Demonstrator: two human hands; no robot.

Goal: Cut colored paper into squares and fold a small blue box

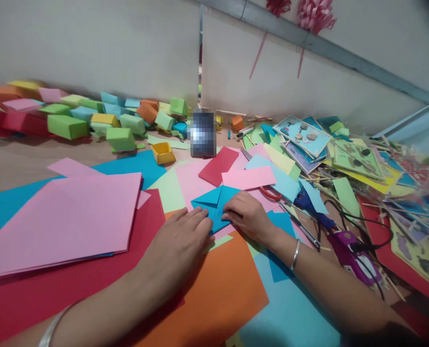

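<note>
A folded blue paper with a triangular flap lies at the middle, over pink and other coloured sheets. My left hand rests on its lower left edge, fingers close together and stretched flat. At its right side my right hand has curled fingers pressed together on the paper's edge. Just above lie a light pink strip and a red paper piece. An orange sheet spreads below the hands.
Folded paper boxes line the back left. A pink sheet stack lies left. Red-handled scissors, a pen, a purple power strip with black cables, and decorated cards are to the right. A pixelated dark object stands behind.
</note>
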